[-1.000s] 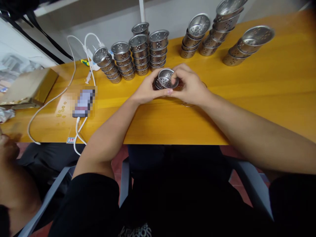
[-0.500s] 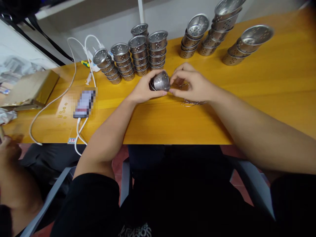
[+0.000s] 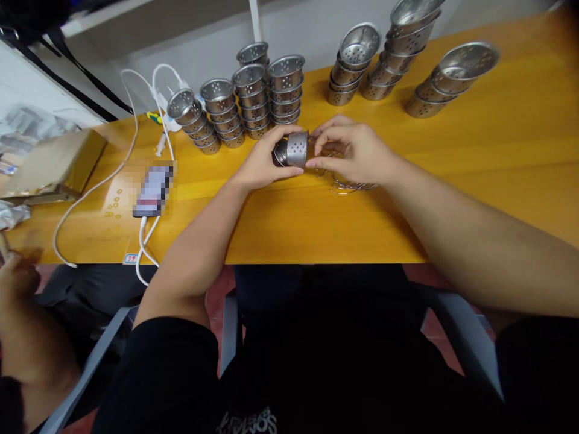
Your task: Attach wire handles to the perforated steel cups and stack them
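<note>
The left hand point(image 3: 260, 161) is clamped round a perforated metal cup point(image 3: 297, 149), thumb below and fingers above, holding it tipped on its side over the middle of the worktop point(image 3: 289, 232), mouth toward the right hand point(image 3: 350, 154). A dark, shiny piece sits between the cup and the left palm, too small to make out. The right hand's fingers are curled, fingertips close to the cup's rim; whether they grip anything thin, I cannot tell. Thin wire loops point(image 3: 355, 185) lie under the right hand, nearer the front edge.

Beyond the left hand, stacks of similar cups point(image 3: 221, 111) stand toward the back edge; farther right along that edge are three more leaning stacks point(image 3: 346, 75). Left of the left forearm, a phone point(image 3: 154, 190) lies near the front edge with a white cable point(image 3: 143, 226) plugged in, small yellowish rings point(image 3: 116, 203) beside it. A cardboard box point(image 3: 56, 163) rests farther left.
</note>
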The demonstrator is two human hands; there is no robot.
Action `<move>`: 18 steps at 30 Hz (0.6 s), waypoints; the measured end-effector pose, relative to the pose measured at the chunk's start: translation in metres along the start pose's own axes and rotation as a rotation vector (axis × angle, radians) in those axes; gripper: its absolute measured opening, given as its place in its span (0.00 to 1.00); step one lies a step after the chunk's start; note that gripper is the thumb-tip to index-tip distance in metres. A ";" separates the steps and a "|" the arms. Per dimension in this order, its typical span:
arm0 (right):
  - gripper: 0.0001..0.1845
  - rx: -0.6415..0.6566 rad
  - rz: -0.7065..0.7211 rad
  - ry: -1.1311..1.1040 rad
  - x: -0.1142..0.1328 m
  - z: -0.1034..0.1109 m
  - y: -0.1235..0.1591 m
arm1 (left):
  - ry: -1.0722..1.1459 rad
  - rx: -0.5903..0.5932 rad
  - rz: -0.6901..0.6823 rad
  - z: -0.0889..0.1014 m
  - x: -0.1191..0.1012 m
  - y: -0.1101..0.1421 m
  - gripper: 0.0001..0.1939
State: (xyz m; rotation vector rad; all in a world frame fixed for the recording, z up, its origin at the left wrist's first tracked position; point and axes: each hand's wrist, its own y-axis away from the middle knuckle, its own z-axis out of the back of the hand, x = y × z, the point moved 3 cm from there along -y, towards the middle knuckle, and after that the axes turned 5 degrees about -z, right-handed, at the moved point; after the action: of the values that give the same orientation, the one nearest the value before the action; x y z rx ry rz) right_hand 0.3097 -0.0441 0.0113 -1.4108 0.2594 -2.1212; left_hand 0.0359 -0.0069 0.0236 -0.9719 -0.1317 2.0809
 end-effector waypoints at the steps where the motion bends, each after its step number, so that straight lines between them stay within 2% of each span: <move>1: 0.39 0.001 0.009 0.000 0.000 0.001 0.000 | -0.006 -0.004 -0.015 0.000 0.004 -0.001 0.51; 9: 0.30 -0.001 -0.070 0.001 0.014 0.006 0.000 | -0.068 0.008 -0.150 -0.003 0.030 -0.007 0.55; 13: 0.29 0.144 -0.103 -0.099 0.020 0.013 0.002 | -0.045 -0.011 -0.152 0.002 0.040 -0.004 0.60; 18: 0.38 0.186 -0.081 0.166 0.004 0.036 0.004 | -0.038 -0.137 -0.078 0.008 0.064 -0.003 0.63</move>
State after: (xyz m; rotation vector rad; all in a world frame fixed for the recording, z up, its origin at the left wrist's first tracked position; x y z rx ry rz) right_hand 0.3416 -0.0442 0.0283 -1.1588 0.0671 -2.2673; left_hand 0.0087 0.0420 -0.0077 -0.9926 -0.3303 2.0398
